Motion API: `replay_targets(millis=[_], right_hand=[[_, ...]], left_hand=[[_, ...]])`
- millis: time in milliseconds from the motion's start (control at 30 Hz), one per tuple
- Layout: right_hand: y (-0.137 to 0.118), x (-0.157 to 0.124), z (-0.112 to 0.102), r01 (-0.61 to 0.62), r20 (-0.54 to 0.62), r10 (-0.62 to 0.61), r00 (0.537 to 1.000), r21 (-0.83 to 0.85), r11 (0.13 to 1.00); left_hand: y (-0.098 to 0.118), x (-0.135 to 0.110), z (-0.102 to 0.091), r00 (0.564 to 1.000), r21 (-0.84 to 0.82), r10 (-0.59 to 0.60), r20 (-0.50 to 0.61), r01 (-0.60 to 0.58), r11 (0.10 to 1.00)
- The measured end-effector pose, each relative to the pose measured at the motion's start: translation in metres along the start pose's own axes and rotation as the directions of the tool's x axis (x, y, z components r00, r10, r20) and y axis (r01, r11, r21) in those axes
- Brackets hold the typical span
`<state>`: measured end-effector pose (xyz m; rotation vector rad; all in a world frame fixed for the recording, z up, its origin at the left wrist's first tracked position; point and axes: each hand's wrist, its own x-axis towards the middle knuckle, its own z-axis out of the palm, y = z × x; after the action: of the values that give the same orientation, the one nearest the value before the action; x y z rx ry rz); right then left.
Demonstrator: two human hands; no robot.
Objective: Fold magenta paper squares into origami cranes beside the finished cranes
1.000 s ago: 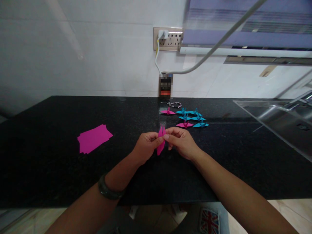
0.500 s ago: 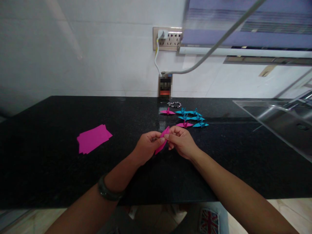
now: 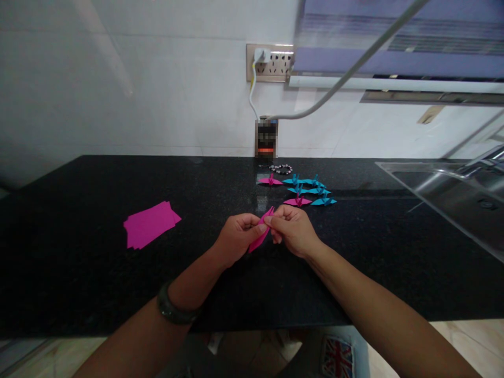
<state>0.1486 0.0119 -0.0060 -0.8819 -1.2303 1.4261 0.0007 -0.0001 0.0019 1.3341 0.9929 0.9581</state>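
Note:
A narrow folded pink paper piece is pinched between my left hand and my right hand, just above the black countertop. The piece lies tilted, its upper tip pointing up and right. Both hands have their fingers pressed together on it. A dark band sits on my left wrist. Beyond my hands lie several finished paper cranes, blue ones and pink ones.
A stack of pink paper sheets lies to the left. A beaded bracelet and a small device stand near the wall, cabled to a wall socket. A metal sink lies at the right.
The pink piece has gone from upright to tilted, its upper tip now leaning right. My hands stay close together in the same spot.

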Motion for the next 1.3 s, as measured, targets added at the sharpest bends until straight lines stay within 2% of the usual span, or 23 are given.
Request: replay_targets(millis=[100,300,433,567,733,967,1033,1167,1300], right_hand=[[-0.002,0.001,0.001,-0.010,-0.014,0.010,1.000,0.005,1.000],[-0.001,0.001,0.000,-0.057,0.072,0.056,0.996,0.017,0.998],[0.001,0.000,0.001,-0.043,-0.003,0.043,0.999,0.006,0.999],[-0.001,0.000,0.007,-0.091,-0.068,0.095,0.993,0.066,0.994],[-0.003,-0.001,0.011,-0.126,-0.076,0.136,0.988,0.121,0.985],[0.003,0.003,0.004,-0.048,-0.131,0.038,0.991,-0.069,0.997],[0.002,0.006,0.002,-0.059,-0.119,0.050,0.992,-0.075,0.995],[-0.002,0.008,-0.004,-0.108,-0.020,0.109,0.994,0.034,0.994],[-0.002,0.008,-0.008,-0.045,0.038,0.046,0.998,-0.033,0.998]], left_hand=[[0.001,0.000,0.000,1.000,-0.011,0.004,-0.017,-0.004,1.000],[0.000,0.002,0.000,0.998,0.062,0.054,-0.034,-0.052,0.997],[-0.001,0.001,0.001,0.997,0.129,0.070,-0.038,-0.064,0.990],[0.000,0.001,0.002,0.997,0.146,0.072,-0.034,-0.066,0.987],[-0.003,0.001,0.001,0.995,0.119,0.097,0.009,-0.097,0.988],[-0.004,0.000,0.003,0.997,0.083,0.071,0.036,-0.074,0.994],[-0.004,0.000,0.003,0.997,0.066,0.067,0.031,-0.069,0.995],[-0.004,0.001,0.002,0.999,0.063,0.041,0.008,-0.042,0.997],[-0.004,0.001,0.003,0.999,0.082,0.037,-0.026,-0.035,0.996]])
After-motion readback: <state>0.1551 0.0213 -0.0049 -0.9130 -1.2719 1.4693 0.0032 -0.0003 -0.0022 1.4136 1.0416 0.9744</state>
